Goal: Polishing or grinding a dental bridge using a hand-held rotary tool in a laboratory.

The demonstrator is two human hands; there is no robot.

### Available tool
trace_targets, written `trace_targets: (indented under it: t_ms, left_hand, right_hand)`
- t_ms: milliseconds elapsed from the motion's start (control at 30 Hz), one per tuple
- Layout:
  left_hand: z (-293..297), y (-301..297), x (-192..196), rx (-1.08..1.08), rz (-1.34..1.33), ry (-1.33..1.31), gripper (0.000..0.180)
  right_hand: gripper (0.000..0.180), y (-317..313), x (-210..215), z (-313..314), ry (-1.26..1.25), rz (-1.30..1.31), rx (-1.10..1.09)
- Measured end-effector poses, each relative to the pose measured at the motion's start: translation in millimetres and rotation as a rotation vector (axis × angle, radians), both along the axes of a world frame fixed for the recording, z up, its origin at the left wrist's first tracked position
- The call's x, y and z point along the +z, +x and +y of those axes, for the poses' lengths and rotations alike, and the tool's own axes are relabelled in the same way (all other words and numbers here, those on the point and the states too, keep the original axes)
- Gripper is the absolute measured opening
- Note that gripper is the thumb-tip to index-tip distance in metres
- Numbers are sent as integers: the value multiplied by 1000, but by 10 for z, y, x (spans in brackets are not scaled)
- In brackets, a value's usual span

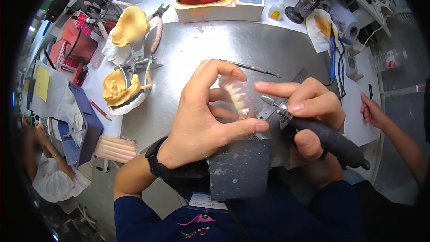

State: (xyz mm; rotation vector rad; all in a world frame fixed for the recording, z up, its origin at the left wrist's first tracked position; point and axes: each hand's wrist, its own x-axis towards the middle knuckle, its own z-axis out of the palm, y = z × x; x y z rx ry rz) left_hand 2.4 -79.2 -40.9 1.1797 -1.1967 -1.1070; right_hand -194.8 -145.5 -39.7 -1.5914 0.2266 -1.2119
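Dark bench block (239,168) nearest, below hands. Left hand (204,116) pinches pink denture (238,96) between thumb and fingers, above block. Right hand (309,107) clamped round rotary handpiece (320,134), bur beside denture. Trimming step likely; next move needs steady light contact.

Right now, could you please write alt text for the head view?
The left hand pinches a pink denture with a row of teeth while the right hand holds a dark rotary handpiece beside it, above a metal bench. A yellow plaster jaw model sits to the left.
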Motion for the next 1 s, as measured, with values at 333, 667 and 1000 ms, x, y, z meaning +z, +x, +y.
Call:
trace_targets:
  t_ms: [333,667,1000]
  left_hand:
    - [-30,48,4,-147,94,75,67]
    - [-252,30,-286,-303,638,63,19]
    - [-339,18,-389,-432,953,131,19]
  right_hand:
    - [49,-55,-80,-26,-251,118,-70]
    - [45,33,-33,-87,-275,483,-254]
    - [33,-131,-40,-213,-308,439,-98]
